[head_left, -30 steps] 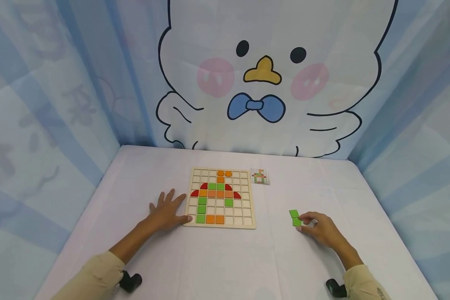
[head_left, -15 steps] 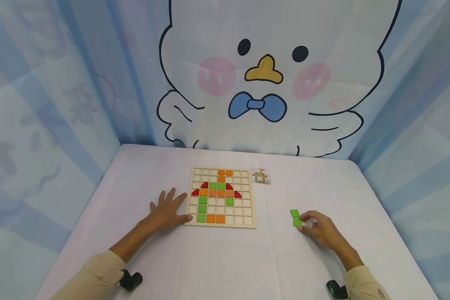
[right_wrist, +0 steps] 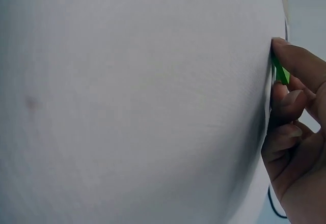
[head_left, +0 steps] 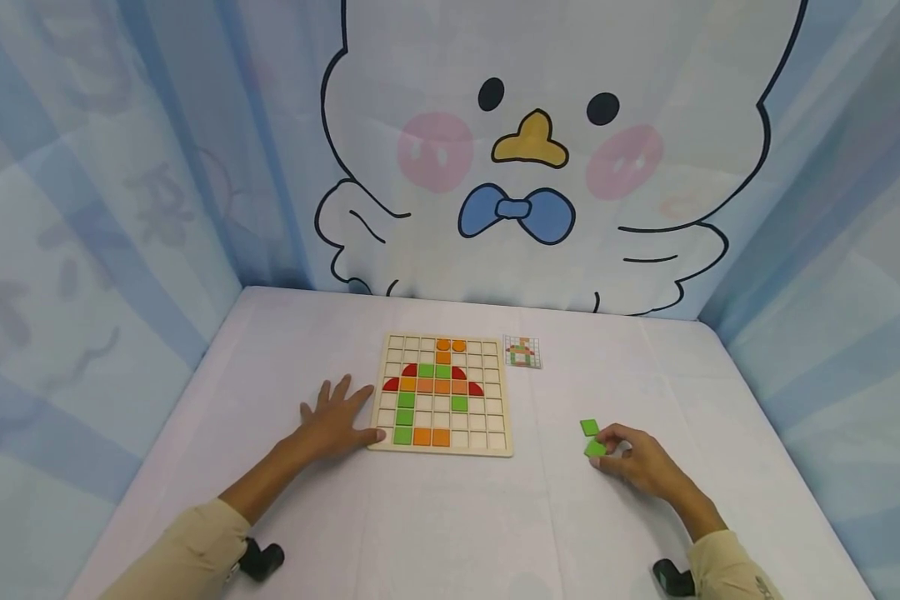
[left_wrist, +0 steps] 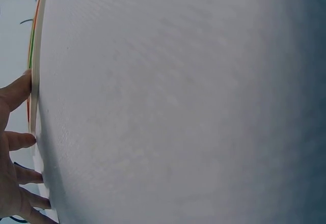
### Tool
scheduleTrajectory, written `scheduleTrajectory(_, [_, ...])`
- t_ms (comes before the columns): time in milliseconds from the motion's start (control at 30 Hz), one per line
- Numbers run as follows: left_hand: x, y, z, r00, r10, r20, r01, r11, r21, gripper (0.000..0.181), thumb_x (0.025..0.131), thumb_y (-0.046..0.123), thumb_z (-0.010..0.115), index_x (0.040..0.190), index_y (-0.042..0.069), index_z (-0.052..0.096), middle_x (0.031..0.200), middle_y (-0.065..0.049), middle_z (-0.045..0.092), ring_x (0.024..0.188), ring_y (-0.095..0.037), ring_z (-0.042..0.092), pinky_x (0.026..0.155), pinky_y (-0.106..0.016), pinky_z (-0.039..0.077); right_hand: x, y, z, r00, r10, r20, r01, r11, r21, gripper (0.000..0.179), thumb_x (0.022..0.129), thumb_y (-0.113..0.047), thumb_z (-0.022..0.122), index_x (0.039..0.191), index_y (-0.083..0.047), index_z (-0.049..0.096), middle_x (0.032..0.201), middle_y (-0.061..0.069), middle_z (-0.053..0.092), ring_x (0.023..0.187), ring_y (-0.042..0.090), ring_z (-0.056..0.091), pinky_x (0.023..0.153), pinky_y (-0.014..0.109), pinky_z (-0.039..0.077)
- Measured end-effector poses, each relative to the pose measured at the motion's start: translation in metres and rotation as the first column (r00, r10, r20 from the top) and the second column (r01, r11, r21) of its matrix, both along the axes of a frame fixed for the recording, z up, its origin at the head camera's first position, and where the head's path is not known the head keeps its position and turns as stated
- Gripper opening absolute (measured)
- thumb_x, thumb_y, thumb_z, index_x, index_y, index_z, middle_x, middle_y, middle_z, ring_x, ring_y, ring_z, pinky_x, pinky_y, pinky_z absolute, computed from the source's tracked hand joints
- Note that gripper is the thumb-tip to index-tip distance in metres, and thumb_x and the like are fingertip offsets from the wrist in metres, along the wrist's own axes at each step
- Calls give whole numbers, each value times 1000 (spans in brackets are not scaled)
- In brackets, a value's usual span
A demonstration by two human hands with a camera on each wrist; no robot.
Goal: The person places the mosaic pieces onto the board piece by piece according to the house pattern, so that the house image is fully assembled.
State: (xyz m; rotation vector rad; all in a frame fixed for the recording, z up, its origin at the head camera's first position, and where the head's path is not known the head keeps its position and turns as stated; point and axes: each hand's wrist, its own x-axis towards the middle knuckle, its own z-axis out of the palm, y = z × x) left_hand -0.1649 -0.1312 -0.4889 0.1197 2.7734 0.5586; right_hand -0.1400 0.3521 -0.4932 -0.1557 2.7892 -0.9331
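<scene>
My left hand (head_left: 332, 427) lies with spread, straight fingers at the left edge of a wooden grid board (head_left: 441, 421), its thumb on the lower left corner. Green, orange and red pieces fill some of the board's cells. To the right on the table, my right hand (head_left: 642, 460) pinches a green square tile (head_left: 594, 449) between thumb and index finger. In the right wrist view that green tile (right_wrist: 281, 73) appears tilted between the fingers, partly hidden by them. A second green tile (head_left: 588, 427) lies flat just beyond it.
A small pattern card (head_left: 522, 352) lies beside the board's upper right corner. White cloth covers the table (head_left: 457, 525). Behind it hangs a curtain (head_left: 525, 258) with a cartoon bird, and further curtains stand at both sides.
My right hand has turned the nearer green tile and drawn it slightly away from the farther one, which now lies apart. The left hand and the board stay in place.
</scene>
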Motion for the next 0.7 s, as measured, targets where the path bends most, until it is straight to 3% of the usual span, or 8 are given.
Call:
scheduleTrajectory(233, [0, 0, 0, 1000, 1, -4, -1, 1000, 8, 89, 82, 54, 75, 154, 13, 41, 163, -28, 19, 148, -59, 10, 103, -85, 13, -1, 0, 5, 998, 63, 23, -62, 997, -55, 25, 83, -12, 80, 101, -6, 64, 91, 3, 61, 78, 9, 50, 59, 22, 43])
scheduleTrajectory(333, [0, -1, 0, 1000, 1, -3, -1, 1000, 8, 89, 82, 54, 75, 154, 13, 41, 164, -28, 19, 148, -59, 9, 103, -85, 13, -2, 1, 5, 996, 80, 39, -76, 993, -91, 24, 84, -11, 79, 102, -4, 64, 91, 4, 62, 71, 8, 51, 54, 23, 45])
scheduleTrajectory(533, [-1, -1, -3, 1000, -4, -2, 4, 1000, -2, 90, 82, 55, 74, 154, 14, 40, 164, -28, 19, 148, -59, 10, 103, -85, 14, -3, -4, 6, 989, 133, 69, -123, 983, -134, 31, 89, -11, 73, 119, -2, 66, 89, 6, 61, 61, 7, 50, 51, 24, 46])
scheduleTrajectory(700, [-1, -1, -3, 1000, -2, -4, 2, 1000, -3, 89, 82, 54, 74, 154, 13, 40, 164, -28, 19, 148, -59, 10, 104, -85, 14, -5, -15, 10, 987, 116, 110, -95, 979, -179, 30, 92, -15, 71, 119, -3, 67, 88, 6, 57, 58, 9, 48, 49, 24, 44])
